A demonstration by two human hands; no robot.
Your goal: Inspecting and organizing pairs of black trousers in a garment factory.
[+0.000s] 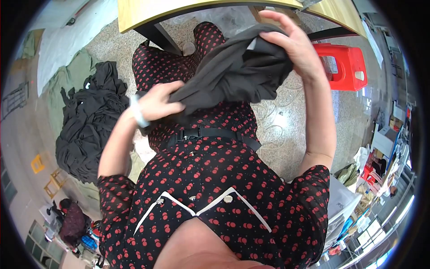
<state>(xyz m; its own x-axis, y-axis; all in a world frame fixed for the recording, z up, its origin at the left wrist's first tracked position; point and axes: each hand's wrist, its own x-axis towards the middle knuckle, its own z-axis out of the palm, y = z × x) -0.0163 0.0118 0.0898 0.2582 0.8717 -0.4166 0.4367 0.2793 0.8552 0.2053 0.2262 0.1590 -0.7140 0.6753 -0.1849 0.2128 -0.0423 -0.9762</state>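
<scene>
A dark grey-black cloth garment (233, 74) is stretched in the air above my lap, bunched and folded, with a small white patch like a label near its upper edge. My left hand (157, 101), with a pale band on its wrist, is closed on the garment's near left end. At the far right end my right hand (296, 47) has its thumb on the cloth and its fingers curved apart above the edge, slightly blurred. On the floor to my left lies a heap of similar dark garments (89, 125).
Green cloth (80, 67) lies under the dark heap, beside a white sheet (60, 49). Ahead is a wooden-topped table (165, 10) with a dark leg (159, 38). A red plastic stool (356, 67) stands at the right. A small clear cup (189, 48) is near my knees.
</scene>
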